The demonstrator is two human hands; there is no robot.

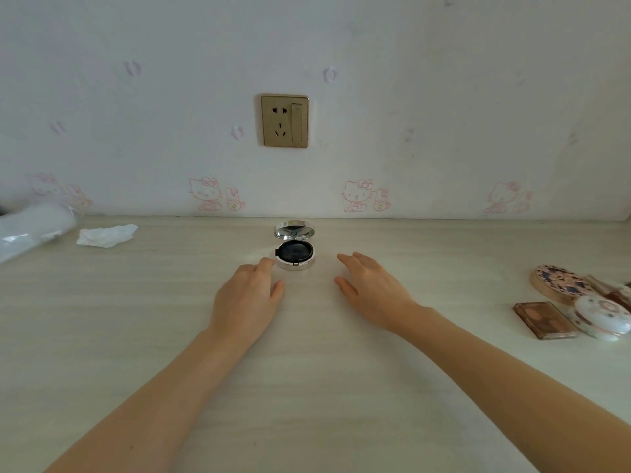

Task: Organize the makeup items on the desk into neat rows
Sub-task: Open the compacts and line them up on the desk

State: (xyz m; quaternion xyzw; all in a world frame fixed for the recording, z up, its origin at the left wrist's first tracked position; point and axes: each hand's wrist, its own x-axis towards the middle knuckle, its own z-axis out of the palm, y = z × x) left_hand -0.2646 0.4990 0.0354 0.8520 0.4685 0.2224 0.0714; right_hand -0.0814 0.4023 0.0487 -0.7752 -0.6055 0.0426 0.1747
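A round silver compact (295, 255) stands open at the middle back of the pale desk (307, 370), its mirrored lid tilted up toward the wall and a black insert showing. My left hand (251, 297) lies just left of it, fingertips touching or almost touching its rim, holding nothing. My right hand (370, 288) hovers a little to the right of the compact, fingers apart and empty. At the far right lies a cluster of makeup: a patterned round case (558, 280), a white round compact (602, 317) and a brown eyeshadow palette (545, 319).
A crumpled white tissue (106, 235) lies at the back left. A white plastic-wrapped object (32, 230) sits at the left edge. A gold wall socket (285, 121) is on the patterned wall behind the desk.
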